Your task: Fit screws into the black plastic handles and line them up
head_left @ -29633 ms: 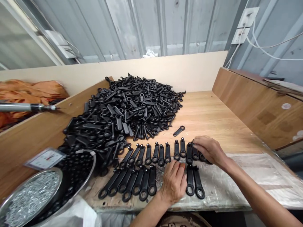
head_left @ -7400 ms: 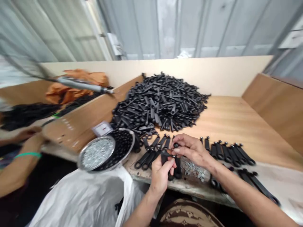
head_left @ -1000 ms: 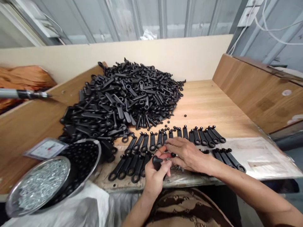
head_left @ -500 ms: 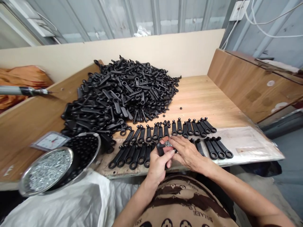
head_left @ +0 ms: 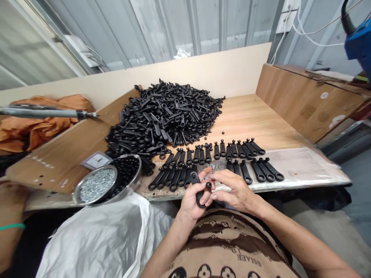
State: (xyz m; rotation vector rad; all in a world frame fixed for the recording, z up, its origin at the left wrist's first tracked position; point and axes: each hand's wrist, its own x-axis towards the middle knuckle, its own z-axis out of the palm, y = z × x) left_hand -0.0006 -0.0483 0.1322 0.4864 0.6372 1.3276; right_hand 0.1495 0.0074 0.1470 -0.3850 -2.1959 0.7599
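My left hand point(head_left: 191, 197) grips a black moulded lever point(head_left: 197, 193) with a ring end, held near the table's front edge. My right hand point(head_left: 236, 191) pinches a small black round knob point(head_left: 208, 185) between its fingertips, right beside the lever. Just beyond the hands lies a little patch of small silver metal parts point(head_left: 213, 172). Two rows of matching levers point(head_left: 237, 151) lie side by side on the wooden table point(head_left: 255, 119). Behind them rises a large heap of black levers point(head_left: 165, 116).
A steel dish of small silver parts point(head_left: 97, 185) rests on a bowl of black knobs point(head_left: 126, 172), beside a dial scale point(head_left: 96, 160). A white sack point(head_left: 98, 235) hangs below. A co-worker's forearm point(head_left: 10, 227) with a green band shows at far left. Wooden boards edge the table.
My head has turned, so the table sits further right in view. The lever in my left hand has tilted, and the small knob now shows at my right fingertips. A co-worker's forearm has entered at left.
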